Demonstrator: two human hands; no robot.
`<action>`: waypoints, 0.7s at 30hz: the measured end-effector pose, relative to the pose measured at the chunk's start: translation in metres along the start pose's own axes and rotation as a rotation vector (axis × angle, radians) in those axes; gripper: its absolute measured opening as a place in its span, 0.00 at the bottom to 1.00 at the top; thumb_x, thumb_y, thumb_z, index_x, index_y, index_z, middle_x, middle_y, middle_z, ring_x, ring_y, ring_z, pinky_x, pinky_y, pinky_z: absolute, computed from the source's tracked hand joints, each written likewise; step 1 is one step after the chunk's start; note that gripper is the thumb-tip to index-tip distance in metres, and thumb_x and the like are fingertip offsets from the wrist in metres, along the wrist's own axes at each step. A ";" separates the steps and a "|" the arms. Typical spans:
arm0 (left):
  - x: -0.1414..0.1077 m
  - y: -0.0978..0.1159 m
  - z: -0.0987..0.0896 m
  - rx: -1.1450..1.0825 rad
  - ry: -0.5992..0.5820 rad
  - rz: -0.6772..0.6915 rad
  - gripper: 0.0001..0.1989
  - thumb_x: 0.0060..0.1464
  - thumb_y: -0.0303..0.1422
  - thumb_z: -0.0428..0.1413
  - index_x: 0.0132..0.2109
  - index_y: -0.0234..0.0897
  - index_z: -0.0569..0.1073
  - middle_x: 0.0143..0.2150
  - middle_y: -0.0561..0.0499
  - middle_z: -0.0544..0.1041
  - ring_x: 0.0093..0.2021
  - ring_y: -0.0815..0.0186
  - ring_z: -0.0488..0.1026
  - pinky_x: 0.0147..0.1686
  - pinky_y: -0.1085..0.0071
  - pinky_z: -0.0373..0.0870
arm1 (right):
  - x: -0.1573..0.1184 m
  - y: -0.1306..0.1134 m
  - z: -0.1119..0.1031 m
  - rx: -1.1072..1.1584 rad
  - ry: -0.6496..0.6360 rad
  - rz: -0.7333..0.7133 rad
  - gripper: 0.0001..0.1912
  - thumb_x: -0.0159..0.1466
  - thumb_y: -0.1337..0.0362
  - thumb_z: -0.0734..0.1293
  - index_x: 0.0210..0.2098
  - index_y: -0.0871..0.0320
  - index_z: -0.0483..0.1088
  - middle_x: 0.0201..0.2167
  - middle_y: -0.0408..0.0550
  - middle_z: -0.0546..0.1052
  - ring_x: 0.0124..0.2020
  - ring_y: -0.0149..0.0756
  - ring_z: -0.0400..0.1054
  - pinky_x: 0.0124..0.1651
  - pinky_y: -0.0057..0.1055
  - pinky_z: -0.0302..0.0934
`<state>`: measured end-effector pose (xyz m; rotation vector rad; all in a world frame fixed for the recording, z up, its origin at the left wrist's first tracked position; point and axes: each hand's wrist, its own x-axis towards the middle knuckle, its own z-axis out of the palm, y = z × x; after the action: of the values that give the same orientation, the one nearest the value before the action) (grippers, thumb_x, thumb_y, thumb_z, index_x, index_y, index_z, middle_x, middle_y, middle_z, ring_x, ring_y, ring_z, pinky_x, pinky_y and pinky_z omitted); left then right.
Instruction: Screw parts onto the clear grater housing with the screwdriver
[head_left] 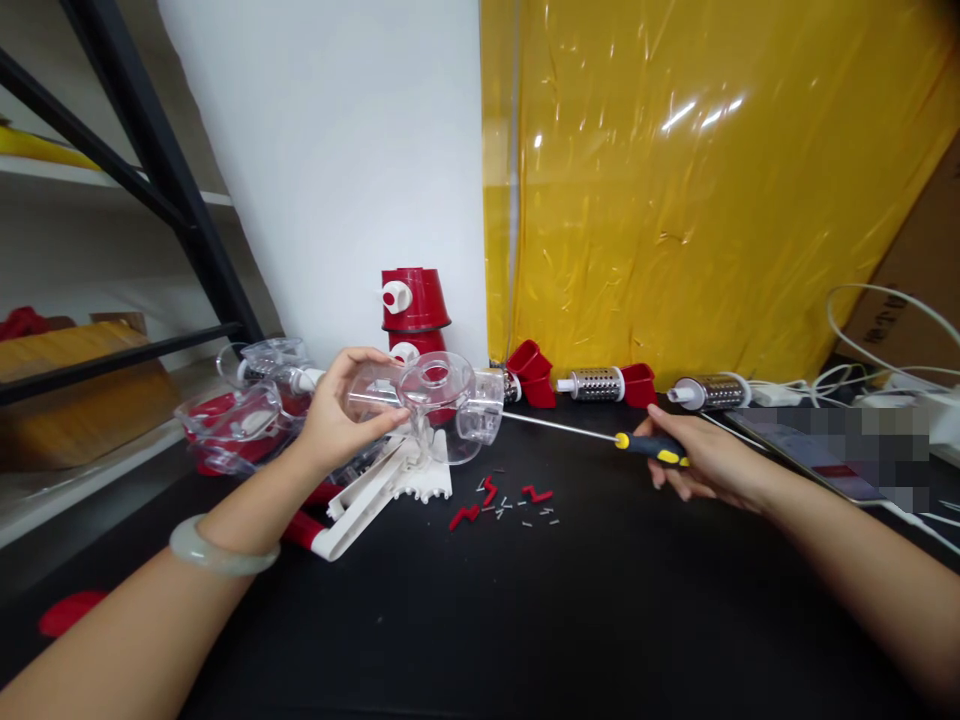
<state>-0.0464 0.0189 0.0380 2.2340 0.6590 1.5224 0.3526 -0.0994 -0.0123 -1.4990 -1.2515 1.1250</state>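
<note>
My left hand, closed, grips a clear plastic grater housing by its tube end, held above the table. Fingers of my right hand wrap the dark blue and yellow handle of a long screwdriver. Its shaft points left, and the tip reaches the housing's open right end; whether it touches a screw there I cannot tell. Below the housing lie small red plastic pieces and several loose screws. White plastic parts lie under and beside my left hand.
Red cups with white knobs are stacked at the back. Metal grater drums and red chutes line the rear edge. More clear housings sit left near a black shelf frame. A tablet and white cables occupy the right.
</note>
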 end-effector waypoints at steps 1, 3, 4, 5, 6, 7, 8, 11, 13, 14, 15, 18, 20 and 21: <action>0.000 0.000 0.000 0.003 -0.005 0.015 0.25 0.41 0.33 0.68 0.46 0.41 0.67 0.46 0.46 0.73 0.49 0.55 0.73 0.41 0.61 0.77 | 0.001 0.001 -0.001 -0.033 -0.006 0.008 0.27 0.63 0.37 0.59 0.33 0.57 0.68 0.14 0.42 0.71 0.09 0.26 0.54 0.13 0.23 0.37; 0.000 -0.001 0.000 0.021 -0.006 0.043 0.25 0.41 0.33 0.68 0.46 0.40 0.66 0.46 0.46 0.73 0.49 0.55 0.73 0.40 0.61 0.77 | 0.001 0.003 -0.004 -0.057 0.004 -0.051 0.26 0.61 0.38 0.63 0.33 0.56 0.68 0.14 0.39 0.68 0.11 0.24 0.51 0.15 0.22 0.39; 0.000 -0.002 -0.001 0.035 -0.005 0.057 0.25 0.42 0.33 0.68 0.46 0.40 0.66 0.46 0.46 0.73 0.49 0.55 0.74 0.40 0.61 0.77 | 0.001 0.004 -0.007 -0.050 0.005 -0.098 0.25 0.60 0.39 0.65 0.33 0.56 0.69 0.16 0.39 0.68 0.13 0.24 0.52 0.16 0.21 0.42; 0.000 -0.002 -0.001 0.051 -0.004 0.070 0.25 0.42 0.33 0.68 0.46 0.39 0.66 0.46 0.46 0.74 0.49 0.55 0.74 0.40 0.61 0.77 | 0.001 0.004 -0.009 -0.035 0.003 -0.137 0.24 0.59 0.40 0.67 0.33 0.56 0.69 0.19 0.39 0.69 0.17 0.24 0.55 0.18 0.21 0.45; 0.000 -0.003 -0.001 0.067 0.000 0.082 0.25 0.43 0.34 0.67 0.46 0.39 0.66 0.46 0.46 0.74 0.48 0.55 0.74 0.40 0.61 0.77 | 0.001 0.004 -0.011 -0.021 0.000 -0.165 0.22 0.58 0.42 0.68 0.34 0.55 0.70 0.23 0.40 0.69 0.20 0.25 0.57 0.20 0.21 0.49; 0.000 -0.003 -0.001 0.081 0.004 0.092 0.24 0.43 0.34 0.67 0.46 0.38 0.66 0.46 0.45 0.74 0.48 0.55 0.75 0.40 0.61 0.77 | 0.001 0.003 -0.012 -0.012 -0.005 -0.182 0.20 0.58 0.43 0.70 0.35 0.55 0.71 0.27 0.41 0.69 0.23 0.26 0.59 0.22 0.21 0.53; 0.000 -0.003 -0.001 0.088 0.007 0.101 0.24 0.43 0.34 0.67 0.46 0.38 0.66 0.46 0.45 0.74 0.48 0.55 0.75 0.40 0.60 0.78 | 0.001 0.003 -0.014 -0.008 -0.011 -0.195 0.19 0.57 0.45 0.72 0.36 0.54 0.71 0.30 0.41 0.69 0.27 0.28 0.61 0.25 0.22 0.57; 0.001 -0.004 0.000 0.078 0.008 0.115 0.23 0.44 0.34 0.67 0.46 0.38 0.67 0.46 0.45 0.74 0.48 0.55 0.75 0.39 0.60 0.78 | 0.000 0.004 -0.016 -0.016 -0.004 -0.230 0.18 0.53 0.51 0.77 0.37 0.52 0.73 0.38 0.43 0.69 0.35 0.32 0.63 0.33 0.26 0.63; 0.001 -0.004 0.001 0.047 0.004 0.124 0.24 0.43 0.33 0.67 0.46 0.38 0.67 0.46 0.44 0.74 0.48 0.54 0.75 0.37 0.61 0.78 | 0.001 0.004 -0.015 -0.032 0.010 -0.254 0.20 0.50 0.53 0.78 0.39 0.52 0.73 0.41 0.45 0.71 0.38 0.35 0.64 0.36 0.29 0.64; 0.001 -0.004 0.001 0.030 0.001 0.126 0.24 0.43 0.33 0.68 0.46 0.38 0.67 0.46 0.44 0.74 0.48 0.54 0.75 0.37 0.62 0.79 | 0.001 0.004 -0.014 -0.032 0.008 -0.253 0.21 0.50 0.52 0.78 0.39 0.53 0.74 0.42 0.46 0.72 0.39 0.37 0.65 0.36 0.29 0.63; 0.001 -0.004 0.001 0.016 -0.003 0.126 0.24 0.43 0.32 0.68 0.46 0.38 0.67 0.46 0.44 0.74 0.48 0.54 0.75 0.37 0.62 0.79 | 0.001 0.004 -0.013 -0.022 -0.008 -0.237 0.20 0.52 0.50 0.77 0.39 0.53 0.74 0.42 0.48 0.73 0.40 0.38 0.66 0.37 0.30 0.63; 0.001 -0.003 0.001 0.007 -0.010 0.124 0.25 0.43 0.32 0.68 0.46 0.38 0.67 0.46 0.44 0.74 0.49 0.54 0.75 0.38 0.62 0.79 | 0.002 0.004 -0.010 0.022 -0.138 -0.115 0.24 0.60 0.41 0.67 0.34 0.58 0.75 0.34 0.51 0.76 0.36 0.39 0.68 0.34 0.31 0.60; 0.001 -0.001 0.001 0.020 -0.015 0.127 0.24 0.43 0.33 0.67 0.46 0.38 0.67 0.45 0.45 0.74 0.49 0.54 0.75 0.39 0.61 0.78 | 0.002 0.005 -0.008 0.028 -0.201 -0.039 0.27 0.61 0.39 0.64 0.31 0.59 0.72 0.27 0.49 0.75 0.30 0.35 0.67 0.32 0.31 0.58; 0.001 0.000 0.000 0.022 -0.017 0.132 0.24 0.43 0.33 0.67 0.46 0.37 0.67 0.45 0.45 0.74 0.48 0.55 0.75 0.39 0.60 0.78 | 0.001 0.005 -0.008 0.023 -0.210 -0.015 0.26 0.60 0.39 0.65 0.31 0.58 0.71 0.25 0.47 0.74 0.28 0.33 0.65 0.31 0.30 0.57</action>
<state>-0.0458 0.0198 0.0382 2.3462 0.5348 1.5623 0.3620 -0.0994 -0.0157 -1.3798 -1.3833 1.3092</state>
